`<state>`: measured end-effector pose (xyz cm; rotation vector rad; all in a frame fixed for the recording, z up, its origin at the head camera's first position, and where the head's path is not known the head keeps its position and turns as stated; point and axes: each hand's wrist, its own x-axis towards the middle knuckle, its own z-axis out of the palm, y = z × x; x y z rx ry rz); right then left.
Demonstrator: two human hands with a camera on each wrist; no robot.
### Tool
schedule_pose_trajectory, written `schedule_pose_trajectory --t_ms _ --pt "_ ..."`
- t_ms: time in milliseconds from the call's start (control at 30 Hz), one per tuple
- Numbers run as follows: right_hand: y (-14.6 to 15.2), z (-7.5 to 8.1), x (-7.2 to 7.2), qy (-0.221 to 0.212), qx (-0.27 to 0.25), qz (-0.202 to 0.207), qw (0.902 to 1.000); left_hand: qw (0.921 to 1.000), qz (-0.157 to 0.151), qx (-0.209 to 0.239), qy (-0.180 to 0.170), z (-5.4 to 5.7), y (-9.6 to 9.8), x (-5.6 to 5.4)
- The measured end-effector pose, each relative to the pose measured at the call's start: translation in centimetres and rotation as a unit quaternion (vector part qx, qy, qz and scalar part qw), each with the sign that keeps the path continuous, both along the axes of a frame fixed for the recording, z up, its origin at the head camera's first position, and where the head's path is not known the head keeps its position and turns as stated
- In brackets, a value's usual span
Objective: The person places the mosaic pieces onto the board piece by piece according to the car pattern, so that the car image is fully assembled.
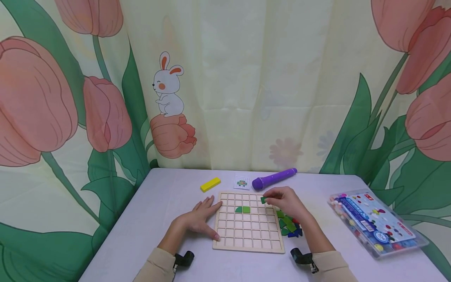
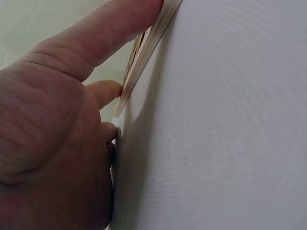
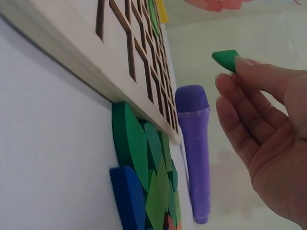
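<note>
A wooden grid board lies on the table, with a dark green quarter-round tile and a light green square tile side by side in its cells. My left hand is spread along the board's left edge, thumb and fingers touching the frame. Above the board's upper right part, my right hand pinches a small dark green tile between thumb and fingers. Beside the board's right edge lies a pile of loose green, blue and red tiles.
Behind the board lie a yellow block, a small picture card and a purple microphone. At the right stands a clear plastic case of colored pieces with a printed label. A tulip-patterned curtain hangs behind the table.
</note>
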<state>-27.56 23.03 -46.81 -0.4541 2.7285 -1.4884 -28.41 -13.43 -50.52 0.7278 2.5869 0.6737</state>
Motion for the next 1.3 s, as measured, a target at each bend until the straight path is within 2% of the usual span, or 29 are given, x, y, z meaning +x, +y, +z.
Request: schedule_pose_trajectory --t_ms 167,400,633,933,1300 --pt "-1.0 -0.2 0.0 0.039 0.013 0.015 0.9991 1.0 0.0 0.001 0.0 0.0 0.0 0.0" --pt "-2.2 -0.7 0.1 0.056 0.024 0.024 0.9979 1.0 0.002 0.001 -0.005 0.2 0.0 0.0" --pt "-3.4 -0.6 -0.2 0.03 0.043 0.026 0.9983 1.0 0.0 0.001 -0.006 0.1 0.0 0.0" --pt "-4.4 0.0 -0.5 0.021 0.056 -0.02 0.998 1.0 0.002 -0.005 -0.002 0.1 0.1 0.1" --pt "-5.1 -0.7 -0.5 -0.003 0.102 -0.01 0.9947 1.0 0.002 -0.006 -0.002 0.1 0.1 0.1"
